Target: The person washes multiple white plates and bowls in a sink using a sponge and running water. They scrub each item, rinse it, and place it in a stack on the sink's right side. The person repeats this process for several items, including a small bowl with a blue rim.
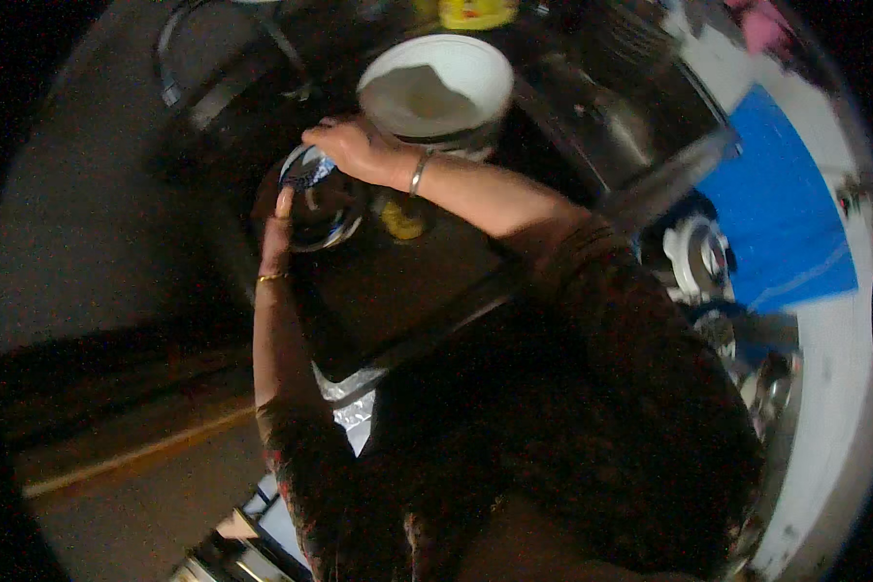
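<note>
My left hand (280, 225), with a thin gold-coloured bangle at the wrist, grips the left side of a shiny round dish (305, 171). Bluish-white and dark patches show on its inner face. My right hand (356, 149), wearing a silver-coloured bangle, reaches across and lies over the dish's upper rim, its fingertips partly hidden. Just below is a curved shiny rim (341, 236); blur and shadow hide whether it belongs to the same dish. Beyond my right wrist stands a white tub (436, 54) with greyish liquid inside. Low beside the dish sits a small yellowish object (401, 220).
Both hands are over a dark sink basin (407, 284) with a raised front edge. A curved tap or hose (165, 62) is at upper left. A yellow container (478, 13) stands behind the tub. At right are a blue sheet (778, 211) and a white appliance part (691, 254).
</note>
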A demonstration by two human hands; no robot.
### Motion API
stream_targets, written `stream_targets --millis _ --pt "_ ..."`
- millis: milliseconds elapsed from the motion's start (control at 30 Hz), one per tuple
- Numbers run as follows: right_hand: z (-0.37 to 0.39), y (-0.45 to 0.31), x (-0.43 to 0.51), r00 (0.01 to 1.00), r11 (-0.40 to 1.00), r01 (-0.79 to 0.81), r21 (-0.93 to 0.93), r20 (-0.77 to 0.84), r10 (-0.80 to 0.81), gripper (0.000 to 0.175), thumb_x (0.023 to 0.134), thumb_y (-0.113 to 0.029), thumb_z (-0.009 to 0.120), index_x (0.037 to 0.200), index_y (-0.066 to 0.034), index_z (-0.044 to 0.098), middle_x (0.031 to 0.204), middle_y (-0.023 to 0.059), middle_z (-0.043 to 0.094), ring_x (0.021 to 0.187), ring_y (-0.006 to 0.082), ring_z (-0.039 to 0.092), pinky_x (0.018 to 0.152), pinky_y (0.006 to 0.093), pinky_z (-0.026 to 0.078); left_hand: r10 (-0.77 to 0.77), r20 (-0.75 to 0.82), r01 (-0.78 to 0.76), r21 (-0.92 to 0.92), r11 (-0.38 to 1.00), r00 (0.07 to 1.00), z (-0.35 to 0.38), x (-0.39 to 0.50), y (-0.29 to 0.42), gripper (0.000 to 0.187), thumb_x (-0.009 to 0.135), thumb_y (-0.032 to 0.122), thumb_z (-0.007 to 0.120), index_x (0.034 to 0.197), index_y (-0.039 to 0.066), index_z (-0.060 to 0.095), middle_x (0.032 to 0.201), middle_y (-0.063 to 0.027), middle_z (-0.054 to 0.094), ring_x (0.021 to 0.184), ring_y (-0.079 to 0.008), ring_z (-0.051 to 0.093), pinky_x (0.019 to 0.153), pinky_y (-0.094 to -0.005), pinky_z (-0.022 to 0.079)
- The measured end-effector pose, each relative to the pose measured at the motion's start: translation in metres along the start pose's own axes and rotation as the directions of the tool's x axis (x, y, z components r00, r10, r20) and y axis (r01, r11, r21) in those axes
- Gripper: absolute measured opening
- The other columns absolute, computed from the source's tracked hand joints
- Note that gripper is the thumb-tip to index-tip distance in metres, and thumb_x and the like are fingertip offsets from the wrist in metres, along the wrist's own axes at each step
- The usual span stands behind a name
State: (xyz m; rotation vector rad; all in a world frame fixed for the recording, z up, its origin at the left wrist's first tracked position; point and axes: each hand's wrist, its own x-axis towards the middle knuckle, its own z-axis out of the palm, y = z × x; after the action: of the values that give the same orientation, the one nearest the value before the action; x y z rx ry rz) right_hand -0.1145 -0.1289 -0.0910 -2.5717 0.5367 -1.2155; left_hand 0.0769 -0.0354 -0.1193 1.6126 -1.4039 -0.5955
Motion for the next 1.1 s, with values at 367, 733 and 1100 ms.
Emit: stream_targets --millis 367,733,1100 --pt "-0.273 0.191 -0.171 0.867 0.535 -0.453 -0.713 -0.213 0.450 0.030 0.083 -0.014 0.059 0.111 -0.0049 0.057 0.100 0.0148 0.062 0.086 0.0271 0.062 0.074 0.0371 0.050 -0.133 0.117 0.081 0.371 0.925 0.984 0.045 0.017 -0.084 0.051 0.087 0.037 0.050 0.122 0.000 0.051 0.125 -0.0191 0.051 0.113 -0.0302 0.049 0.096 -0.0369 0.038" --pt "-0.206 0.315 -0.257 0.391 0.340 -0.376 -0.862 0.185 0.901 0.027 0.082 -0.010 0.059 0.108 -0.0032 0.058 0.103 0.0141 0.061 0.092 0.0254 0.060 0.079 0.0350 0.048 -0.236 0.150 0.179 0.319 0.931 0.960 0.035 0.006 -0.094 0.049 0.085 0.031 0.052 0.123 0.000 0.048 0.126 -0.0209 0.049 0.114 -0.0324 0.048 0.096 -0.0390 0.038" --pt "-0.244 0.234 -0.145 0.791 0.549 -0.497 -0.671 -0.090 0.606 0.023 0.081 -0.005 0.060 0.105 -0.0014 0.058 0.106 0.0134 0.060 0.098 0.0236 0.058 0.084 0.0329 0.046 -0.369 0.054 0.324 0.373 0.869 0.928 0.049 -0.007 -0.110 0.047 0.082 0.023 0.054 0.122 0.000 0.047 0.123 -0.0233 0.048 0.114 -0.0351 0.047 0.096 -0.0414 0.039"
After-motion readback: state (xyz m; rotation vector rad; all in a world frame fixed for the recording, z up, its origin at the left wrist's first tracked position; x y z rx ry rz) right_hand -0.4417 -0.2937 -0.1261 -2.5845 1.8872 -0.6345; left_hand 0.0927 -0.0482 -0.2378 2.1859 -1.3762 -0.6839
